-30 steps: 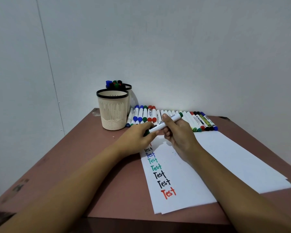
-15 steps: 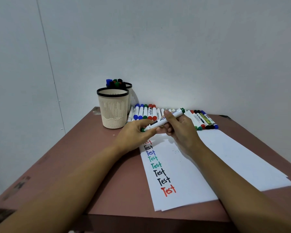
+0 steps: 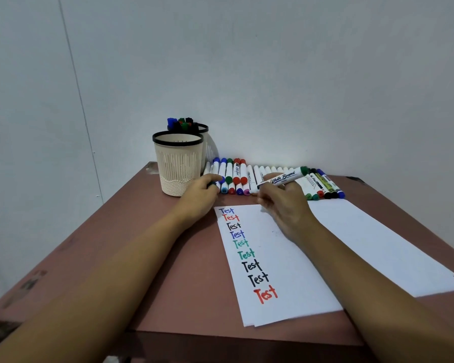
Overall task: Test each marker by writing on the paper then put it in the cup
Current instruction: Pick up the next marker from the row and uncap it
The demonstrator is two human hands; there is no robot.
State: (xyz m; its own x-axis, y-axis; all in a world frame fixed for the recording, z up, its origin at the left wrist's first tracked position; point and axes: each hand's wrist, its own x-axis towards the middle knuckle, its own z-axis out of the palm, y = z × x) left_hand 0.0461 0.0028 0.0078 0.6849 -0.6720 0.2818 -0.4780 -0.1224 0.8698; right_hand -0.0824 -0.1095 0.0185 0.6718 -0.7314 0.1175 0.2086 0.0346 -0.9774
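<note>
"How was the right hand?"
"Raised, fingers pinching a marker nearly level."
"And the left hand?"
"Apart from it, palm down, fingers curled round a small dark cap. Both forearms reached forward."

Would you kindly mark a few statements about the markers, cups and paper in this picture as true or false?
1. The right hand holds a marker labelled "White Board". True.
2. Markers stick out of the front cup. False: none show above the front cup; they stick out of the rear cup.
3. "Test" is written nine times on the paper. True.
4. The lowest "Test" is blue. False: the lowest "Test" is red.
5. The left hand lies on the paper. False: the left hand is off it beside the front cup, curled on what looks like a green cap.
</note>
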